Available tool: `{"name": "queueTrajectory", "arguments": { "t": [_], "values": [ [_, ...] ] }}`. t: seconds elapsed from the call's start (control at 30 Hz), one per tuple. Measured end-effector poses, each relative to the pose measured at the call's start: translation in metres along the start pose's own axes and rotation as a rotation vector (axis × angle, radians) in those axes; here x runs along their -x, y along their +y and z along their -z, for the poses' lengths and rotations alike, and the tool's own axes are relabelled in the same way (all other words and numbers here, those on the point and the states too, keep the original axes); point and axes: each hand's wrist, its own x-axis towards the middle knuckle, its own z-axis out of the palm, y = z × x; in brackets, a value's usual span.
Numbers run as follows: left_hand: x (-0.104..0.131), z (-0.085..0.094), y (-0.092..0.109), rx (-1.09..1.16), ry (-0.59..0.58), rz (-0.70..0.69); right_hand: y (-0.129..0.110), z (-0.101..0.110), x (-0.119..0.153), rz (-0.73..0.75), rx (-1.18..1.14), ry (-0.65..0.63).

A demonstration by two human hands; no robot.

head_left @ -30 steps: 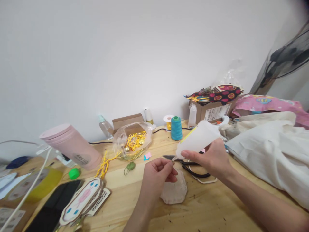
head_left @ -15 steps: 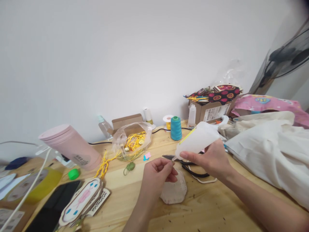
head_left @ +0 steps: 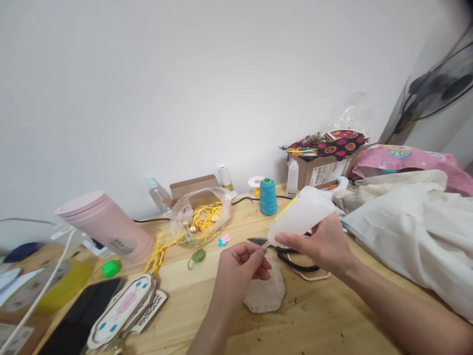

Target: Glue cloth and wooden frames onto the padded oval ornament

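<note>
My right hand (head_left: pixel 327 246) is wrapped round a translucent white squeeze bottle (head_left: pixel 301 217), tilted with its narrow nozzle pointing down to the left. The nozzle tip meets the fingertips of my left hand (head_left: pixel 246 264), where thumb and forefinger are pinched together. Whatever lies in that pinch is too small to make out. Below my left hand a whitish scalloped flat piece (head_left: pixel 266 291) rests on the wooden table. Scissors (head_left: pixel 295 259) with black handles lie behind the bottle, partly covered by it and my right hand. A pink and blue flower-shaped piece (head_left: pixel 223 240) sits beyond my left hand.
A teal thread cone (head_left: pixel 268 197) stands behind the bottle. Farther left are a clear bag (head_left: pixel 201 212) of yellow cords, a pink tumbler (head_left: pixel 107 224), decorated tags (head_left: pixel 121 310) and a phone (head_left: pixel 81 315). White cloth (head_left: pixel 406 236) and a cardboard box (head_left: pixel 321 170) occupy the right.
The view has shifted very slightly. Both hands and the squeeze bottle keep nearly the same pose, with the nozzle still at the left fingertips.
</note>
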Motion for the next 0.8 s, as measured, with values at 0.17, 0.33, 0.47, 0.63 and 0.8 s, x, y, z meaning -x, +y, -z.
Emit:
{"name": "queueTrajectory", "arguments": {
  "t": [0.17,0.33,0.47,0.63,0.8],
  "values": [
    [0.0008,-0.0005,0.0009,-0.008,-0.01,-0.008,0.0008,-0.0002,-0.0005,-0.009,0.048,0.021],
    [0.0011,-0.0009,0.0034,-0.022,-0.013,0.001,-0.0018,0.0019,-0.0017,-0.034,0.021,0.115],
    [0.001,-0.0011,0.004,-0.027,-0.006,0.015,-0.0047,0.0022,-0.0006,-0.012,-0.009,0.097],
    [0.0022,-0.0013,0.0039,-0.035,-0.011,0.013,-0.0046,0.0006,0.0008,-0.038,0.073,0.047],
    [0.0018,-0.0015,0.0044,-0.032,-0.009,0.011,-0.002,0.0026,-0.0002,-0.028,0.078,0.069]
  ]
}}
